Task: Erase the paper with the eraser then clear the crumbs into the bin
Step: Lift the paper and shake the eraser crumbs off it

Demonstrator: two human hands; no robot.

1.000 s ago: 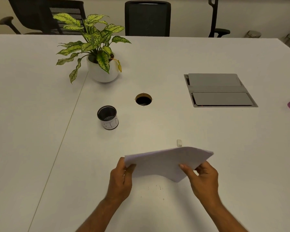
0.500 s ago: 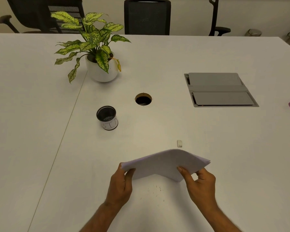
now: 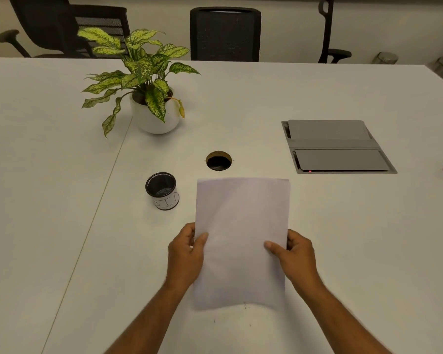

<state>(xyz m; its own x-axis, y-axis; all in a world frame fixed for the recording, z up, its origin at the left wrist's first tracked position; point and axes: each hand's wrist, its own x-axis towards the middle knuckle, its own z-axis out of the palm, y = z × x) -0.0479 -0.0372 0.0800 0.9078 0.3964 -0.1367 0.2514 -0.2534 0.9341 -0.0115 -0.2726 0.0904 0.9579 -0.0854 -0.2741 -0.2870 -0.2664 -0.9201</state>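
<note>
While our left hand (image 3: 184, 254) and right hand (image 3: 296, 254) pinch its side edges, thumbs on top, the paper (image 3: 242, 238) hangs raised above the desk (image 3: 343, 238), pale, blank, bowed slightly. Dark crumbs (image 3: 246, 306) speckle the desk beneath its near edge. Left of it stands the small black bin (image 3: 162, 190).

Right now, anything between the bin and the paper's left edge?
Nothing: in the head view, bare table separates the bin from the paper.
</note>
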